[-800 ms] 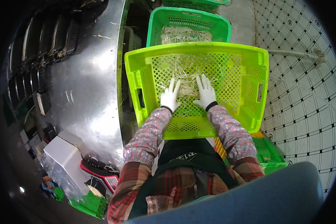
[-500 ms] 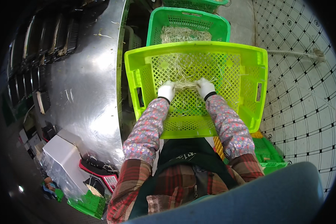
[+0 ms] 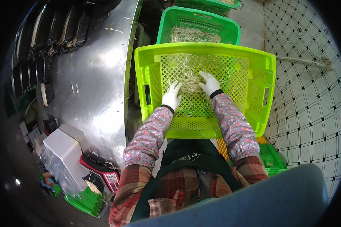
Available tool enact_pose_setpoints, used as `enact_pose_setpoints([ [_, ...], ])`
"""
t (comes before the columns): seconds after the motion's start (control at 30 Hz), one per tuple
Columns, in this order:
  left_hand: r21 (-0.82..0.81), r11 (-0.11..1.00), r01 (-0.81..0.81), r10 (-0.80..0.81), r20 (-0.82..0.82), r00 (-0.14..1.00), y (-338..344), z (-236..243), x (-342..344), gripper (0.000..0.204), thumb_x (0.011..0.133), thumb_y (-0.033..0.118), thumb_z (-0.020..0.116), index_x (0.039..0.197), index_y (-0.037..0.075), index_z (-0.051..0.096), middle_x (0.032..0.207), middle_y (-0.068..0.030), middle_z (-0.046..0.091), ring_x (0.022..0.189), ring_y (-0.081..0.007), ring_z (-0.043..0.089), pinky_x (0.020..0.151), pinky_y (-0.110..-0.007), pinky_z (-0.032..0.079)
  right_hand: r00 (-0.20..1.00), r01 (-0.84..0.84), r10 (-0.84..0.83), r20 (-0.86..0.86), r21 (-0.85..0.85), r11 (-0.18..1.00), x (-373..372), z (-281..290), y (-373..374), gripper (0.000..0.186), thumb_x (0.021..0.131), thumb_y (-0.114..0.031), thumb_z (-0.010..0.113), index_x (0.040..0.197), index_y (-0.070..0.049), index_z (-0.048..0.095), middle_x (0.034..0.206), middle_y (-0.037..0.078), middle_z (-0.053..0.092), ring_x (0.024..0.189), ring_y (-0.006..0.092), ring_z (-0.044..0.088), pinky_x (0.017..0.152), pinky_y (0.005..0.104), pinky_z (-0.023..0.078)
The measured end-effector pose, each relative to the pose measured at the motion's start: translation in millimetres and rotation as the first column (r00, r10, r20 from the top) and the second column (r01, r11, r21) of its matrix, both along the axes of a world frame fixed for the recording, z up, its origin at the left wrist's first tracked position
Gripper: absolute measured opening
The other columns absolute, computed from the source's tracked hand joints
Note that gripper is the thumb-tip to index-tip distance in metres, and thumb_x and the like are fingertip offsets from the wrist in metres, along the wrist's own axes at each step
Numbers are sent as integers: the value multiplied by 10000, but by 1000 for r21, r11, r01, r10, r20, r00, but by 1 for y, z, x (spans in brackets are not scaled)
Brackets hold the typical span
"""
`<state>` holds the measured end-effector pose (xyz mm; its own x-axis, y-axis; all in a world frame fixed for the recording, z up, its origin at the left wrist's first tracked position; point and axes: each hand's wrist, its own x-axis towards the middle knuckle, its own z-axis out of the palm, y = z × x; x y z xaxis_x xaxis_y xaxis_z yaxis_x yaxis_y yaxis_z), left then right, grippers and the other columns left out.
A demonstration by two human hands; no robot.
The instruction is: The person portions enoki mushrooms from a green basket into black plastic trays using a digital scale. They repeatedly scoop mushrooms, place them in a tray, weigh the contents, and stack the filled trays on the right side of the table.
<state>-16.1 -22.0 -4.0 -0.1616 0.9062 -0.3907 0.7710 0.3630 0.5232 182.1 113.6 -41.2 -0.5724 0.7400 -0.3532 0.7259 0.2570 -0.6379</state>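
- Left hand (image 3: 172, 97), white-gloved: fingers apart, pointing far, tips at the left edge of the strand heap; whether they press on strands I cannot tell.
- Right hand (image 3: 210, 84), same glove, set a little farther: thumb and fingers apart, curving left toward the heap's right edge. No grip visible in either hand.
- Pale thin strands (image 3: 191, 84): loose tangle between the hands, inside the basket, slightly left of its middle; thinner scatter runs toward the far wall and out to the right.
- Yellow-green basket (image 3: 204, 45): lattice base and walls, slot handles in the left and right ends. More room from right hand to right wall than from left hand to left wall; near rim crosses beneath the forearms.
- Floral sleeves (image 3: 144, 148) come over that near rim; dark apron (image 3: 185, 160) close against it.
- Green crate (image 3: 236, 32) just past the far rim, overlapped by it in view, pale strands within.
- Left: steel table (image 3: 96, 75), its right edge near the basket, a narrow dark strip between; black trays (image 3: 60, 28) on its far-left part.
- Right: line-patterned floor (image 3: 303, 113) runs alongside, with a pale pipe (image 3: 299, 59) across its far part.
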Motion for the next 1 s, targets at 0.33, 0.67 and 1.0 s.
enact_pose_setpoints([
  [0.33, 1, 921, -389, 355, 406, 842, -58, 45, 29, 452, 824, 91, 705, 1263, 70, 600, 1271, -95, 600, 794, -148, 589, 780, -266, 507, 942, -205, 155, 296, 147, 968, -43, -1, -35, 801, 734, -355, 793, 1406, -96, 444, 1351, 131, 494, 1208, 299, 494, 998, 391, 445],
  [0.67, -131, 887, -442, 454, 421, 785, -89, 90, 29, 475, 811, 111, 721, 1269, 78, 601, 1276, -82, 594, 934, -172, 625, 800, -275, 515, 956, -281, 287, -60, 88, 956, -25, 9, -28, 687, 764, -250, 768, 1384, -162, 487, 1290, 110, 541, 1170, 305, 524, 987, 415, 447],
  [1.0, -134, 991, 17, -35, -129, 991, -8, 1, 14, 1183, 631, 312, 858, 1543, 121, 129, 1555, -122, 261, 1192, -347, 513, 921, -428, 503, 894, -358, 314, 319, 87, 930, -28, 23, -26, 939, 701, -265, 833, 1483, -160, 324, 1388, 125, 460, 1214, 305, 491, 1002, 425, 435],
])
